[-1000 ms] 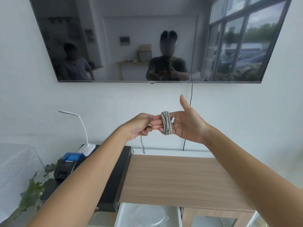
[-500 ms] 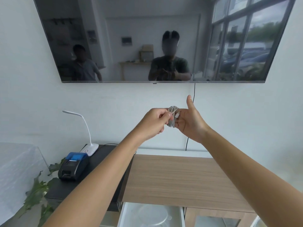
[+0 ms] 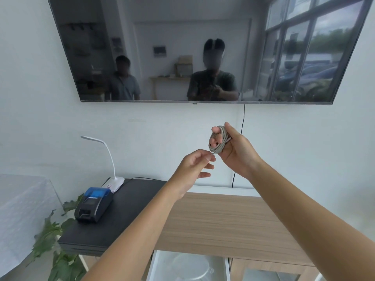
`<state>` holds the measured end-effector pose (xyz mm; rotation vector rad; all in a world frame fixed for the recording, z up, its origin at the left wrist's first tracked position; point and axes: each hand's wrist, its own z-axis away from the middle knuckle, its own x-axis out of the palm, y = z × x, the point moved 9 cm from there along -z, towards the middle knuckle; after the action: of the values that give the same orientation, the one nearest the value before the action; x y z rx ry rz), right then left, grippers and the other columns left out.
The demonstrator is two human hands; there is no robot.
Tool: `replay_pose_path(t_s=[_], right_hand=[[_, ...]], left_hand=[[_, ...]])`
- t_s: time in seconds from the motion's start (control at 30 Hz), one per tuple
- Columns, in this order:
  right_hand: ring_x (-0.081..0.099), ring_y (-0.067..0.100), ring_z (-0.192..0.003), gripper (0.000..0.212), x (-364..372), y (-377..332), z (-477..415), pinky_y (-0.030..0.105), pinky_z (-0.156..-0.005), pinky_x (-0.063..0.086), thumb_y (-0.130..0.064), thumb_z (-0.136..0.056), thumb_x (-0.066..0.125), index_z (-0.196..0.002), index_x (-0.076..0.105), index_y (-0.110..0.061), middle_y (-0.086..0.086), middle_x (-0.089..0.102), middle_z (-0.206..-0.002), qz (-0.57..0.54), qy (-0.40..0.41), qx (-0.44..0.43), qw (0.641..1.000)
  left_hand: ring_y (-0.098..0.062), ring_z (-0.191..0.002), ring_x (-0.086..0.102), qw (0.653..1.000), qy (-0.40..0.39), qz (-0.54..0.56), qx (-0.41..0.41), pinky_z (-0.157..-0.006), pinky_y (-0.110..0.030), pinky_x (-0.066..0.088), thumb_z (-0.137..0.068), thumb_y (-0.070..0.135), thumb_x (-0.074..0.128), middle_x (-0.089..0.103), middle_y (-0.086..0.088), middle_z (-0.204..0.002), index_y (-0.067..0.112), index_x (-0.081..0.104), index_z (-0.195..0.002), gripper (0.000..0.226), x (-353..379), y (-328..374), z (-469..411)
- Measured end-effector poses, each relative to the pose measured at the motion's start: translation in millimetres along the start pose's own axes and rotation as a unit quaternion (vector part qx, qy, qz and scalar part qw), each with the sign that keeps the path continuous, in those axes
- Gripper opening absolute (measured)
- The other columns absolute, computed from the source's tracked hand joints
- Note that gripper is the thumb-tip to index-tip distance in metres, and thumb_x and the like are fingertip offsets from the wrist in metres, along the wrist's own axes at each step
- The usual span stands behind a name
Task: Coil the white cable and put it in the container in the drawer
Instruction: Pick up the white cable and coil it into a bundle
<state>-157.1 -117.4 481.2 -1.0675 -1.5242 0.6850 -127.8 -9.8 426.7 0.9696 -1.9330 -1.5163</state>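
Observation:
The white cable (image 3: 221, 141) is wound in a tight coil around the fingers of my right hand (image 3: 236, 153), held up in front of the wall. My left hand (image 3: 194, 167) is just below and left of the coil, its thumb and forefinger pinching the cable's loose end. At the bottom edge the open white drawer (image 3: 152, 268) shows a clear round container (image 3: 194, 266) inside it, partly cut off by the frame.
A wooden cabinet top (image 3: 223, 226) lies below my hands. A black side table (image 3: 113, 220) at left carries a blue-and-black printer (image 3: 93, 205) and a white desk lamp (image 3: 112, 179). A plant (image 3: 54, 244) stands lower left; a wall television (image 3: 203, 49) hangs above.
My left hand has dropped from beside the coil to below it, still pinching the cable end. My right hand turned, so the coil now faces the camera. The hanging tail is wound in.

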Motion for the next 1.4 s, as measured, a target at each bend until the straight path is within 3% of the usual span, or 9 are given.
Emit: replay_pose_path(t_s=[0.17, 0.27, 0.37, 0.47, 0.73, 1.03, 1.13, 1.3, 1.4], right_hand=[[0.056, 0.019, -0.061, 0.053, 7, 7, 1, 0.028, -0.072, 0.048, -0.036, -0.111, 0.031, -0.082, 0.067, -0.009, 0.002, 0.047, -0.058, 0.007, 0.000, 0.009, 1.000], [0.056, 0.021, -0.063, 0.059, 16, 15, 1, 0.032, -0.071, 0.048, -0.039, -0.111, 0.031, -0.074, 0.068, -0.011, 0.009, 0.043, -0.067, 0.021, -0.021, 0.020, 0.999], [0.056, 0.030, -0.062, 0.060, 19, 14, 1, 0.037, -0.067, 0.052, -0.042, -0.109, 0.035, -0.067, 0.064, -0.011, 0.014, 0.047, -0.069, 0.051, -0.038, 0.025, 0.998], [0.059, 0.029, -0.055, 0.056, 18, 13, 2, 0.033, -0.059, 0.055, -0.040, -0.107, 0.042, -0.064, 0.061, -0.010, 0.011, 0.055, -0.062, 0.072, -0.032, 0.027, 0.997], [0.059, 0.018, -0.053, 0.044, 0, 19, 0, 0.027, -0.057, 0.055, -0.040, -0.099, 0.060, -0.070, 0.064, -0.008, 0.003, 0.046, -0.050, 0.153, 0.074, 0.046, 0.984], [0.061, 0.021, -0.068, 0.046, 18, 19, 4, 0.036, -0.089, 0.050, -0.036, -0.110, 0.037, -0.073, 0.054, -0.013, 0.004, 0.048, -0.061, 0.141, -0.046, 0.091, 0.985], [0.058, 0.023, -0.072, 0.045, 24, 15, 7, 0.037, -0.086, 0.049, -0.032, -0.111, 0.033, -0.077, 0.053, -0.011, 0.006, 0.050, -0.067, 0.170, -0.073, 0.090, 0.979], [0.056, 0.023, -0.069, 0.045, 31, 13, 8, 0.035, -0.073, 0.053, -0.029, -0.111, 0.030, -0.075, 0.051, -0.011, 0.007, 0.052, -0.071, 0.174, -0.077, 0.097, 0.977], [0.056, 0.018, -0.079, 0.046, 13, 8, 4, 0.035, -0.083, 0.042, -0.040, -0.109, 0.034, -0.071, 0.051, -0.020, -0.003, 0.057, -0.074, 0.316, -0.004, 0.070, 0.946]], left_hand=[[-0.012, -0.050, 0.042, 0.985, 0.067, 0.150, -0.055, -0.049, -0.025, 0.042, -0.091, -0.001, 0.037, 0.050, 0.003, -0.062, 0.010, 0.062, -0.103, 0.030, 3, 0, -1], [-0.014, -0.052, 0.035, 0.982, 0.087, 0.156, -0.055, -0.050, -0.025, 0.041, -0.087, 0.010, 0.040, 0.038, 0.005, -0.057, 0.016, 0.057, -0.081, 0.019, 6, 6, -3], [-0.011, -0.053, 0.039, 0.982, 0.077, 0.163, -0.054, -0.054, -0.025, 0.042, -0.100, 0.038, 0.046, 0.036, 0.007, -0.060, 0.024, 0.060, -0.073, 0.034, 8, 9, -1], [-0.009, -0.052, 0.040, 0.991, 0.089, 0.099, -0.013, -0.058, -0.027, 0.041, -0.099, 0.029, 0.045, 0.034, 0.009, -0.060, 0.030, 0.057, -0.065, 0.036, 4, 12, -1], [-0.007, -0.053, 0.039, 0.992, 0.106, -0.060, 0.019, -0.057, -0.025, 0.036, -0.104, 0.023, 0.034, 0.038, 0.018, -0.054, 0.013, 0.048, -0.084, 0.026, 2, 8, 4], [-0.009, -0.052, 0.035, 0.987, 0.126, -0.095, 0.009, -0.058, -0.028, 0.035, -0.105, 0.024, 0.029, 0.038, 0.000, -0.068, 0.013, 0.051, -0.089, 0.029, -7, 6, 5], [-0.007, -0.051, 0.037, 0.987, 0.128, -0.094, 0.011, -0.056, -0.023, 0.038, -0.105, 0.024, 0.029, 0.038, 0.004, -0.065, 0.015, 0.050, -0.088, 0.028, -7, 4, 6], [-0.010, -0.053, 0.038, 0.989, 0.128, -0.069, 0.012, -0.063, -0.034, 0.038, -0.106, 0.020, 0.027, 0.037, 0.007, -0.064, 0.009, 0.050, -0.091, 0.030, -5, 2, 3], [-0.011, -0.053, 0.039, 0.985, 0.140, -0.098, 0.034, -0.056, -0.021, 0.038, -0.108, 0.033, 0.026, 0.040, 0.001, -0.063, 0.013, 0.052, -0.095, 0.035, -10, 9, 4]])
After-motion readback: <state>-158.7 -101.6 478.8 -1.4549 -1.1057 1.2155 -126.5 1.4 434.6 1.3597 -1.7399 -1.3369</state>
